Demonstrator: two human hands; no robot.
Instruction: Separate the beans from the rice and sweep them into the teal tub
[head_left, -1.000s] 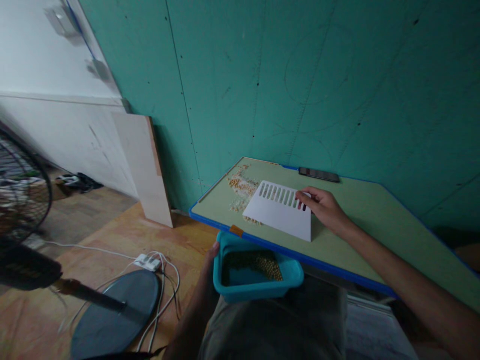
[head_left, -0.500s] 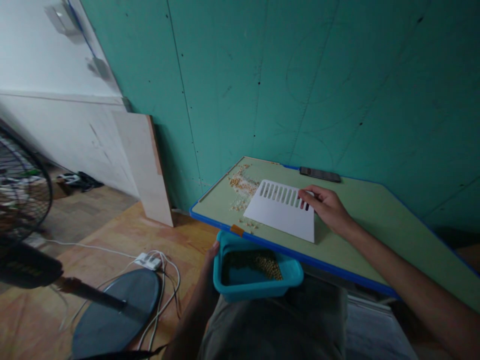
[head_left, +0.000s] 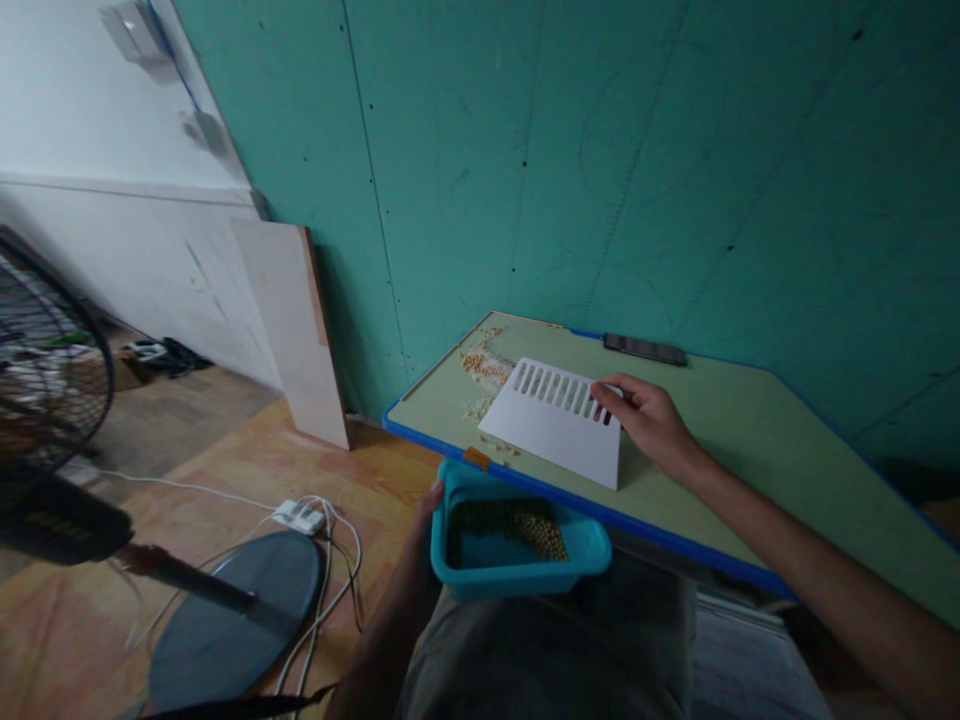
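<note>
Head view: the white card [head_left: 551, 440] has slid slightly left across the table [head_left: 720, 440] at centre frame, its edge now nearer the loose beans [head_left: 480, 366]. The right hand [head_left: 649, 420] pinches its slotted right corner, fingers closed. At lower centre, the left hand [head_left: 426, 525] grips the blue tub [head_left: 517, 582], thumb at the rim, other fingers hidden.

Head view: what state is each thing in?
Left hand: gripping the blue tub
Right hand: pinching the slotted panel
Slotted panel: held over the table
Blue tub: open, grains inside
Loose grains: scattered on the table
Phone: lying flat, screen dark
Fan: spinning or not, cannot tell
</note>
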